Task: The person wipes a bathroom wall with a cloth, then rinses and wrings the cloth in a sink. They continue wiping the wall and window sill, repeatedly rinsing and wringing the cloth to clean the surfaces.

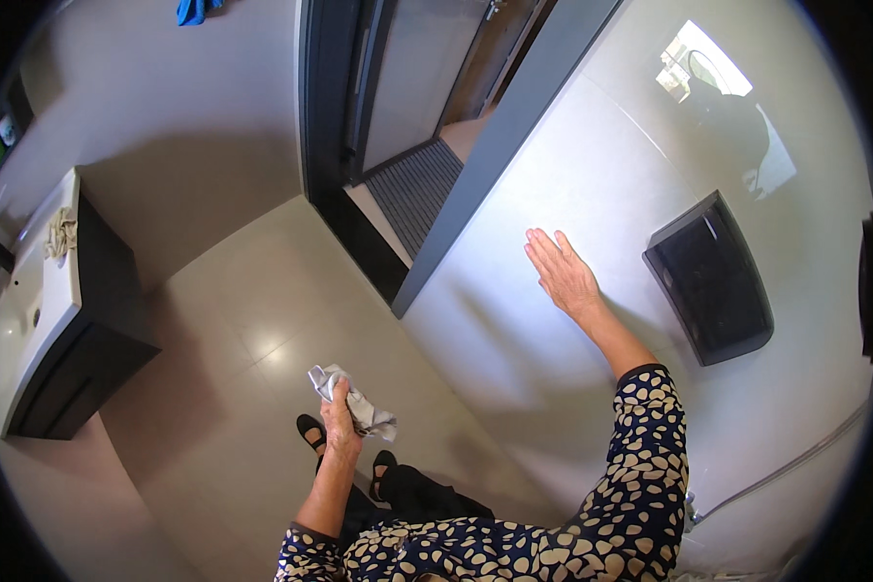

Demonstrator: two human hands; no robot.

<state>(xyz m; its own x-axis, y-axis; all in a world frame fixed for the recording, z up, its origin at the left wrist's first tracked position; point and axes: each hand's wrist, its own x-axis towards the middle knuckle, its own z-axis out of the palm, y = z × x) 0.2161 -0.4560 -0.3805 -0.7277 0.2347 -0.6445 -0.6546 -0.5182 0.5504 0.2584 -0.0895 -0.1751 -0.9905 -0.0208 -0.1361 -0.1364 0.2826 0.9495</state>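
My left hand (338,422) is closed round a crumpled white cloth (367,412), held above the floor in front of my body. Part of the cloth is hidden by my fingers and thumb. My right hand (565,276) is stretched out over the pale glossy wall (495,262), fingers extended and holding nothing. Whether its palm touches the wall, I cannot tell. To the right of that hand, a black wall-mounted dispenser (713,281) is fixed to the same wall.
A white washbasin (63,281) on a dark cabinet (92,335) stands at the left, with a beige cloth (61,233) on its rim. Ahead is a doorway with a grey frame (514,145) and a ribbed dark mat (412,189). A hose (786,466) runs along the lower right wall.
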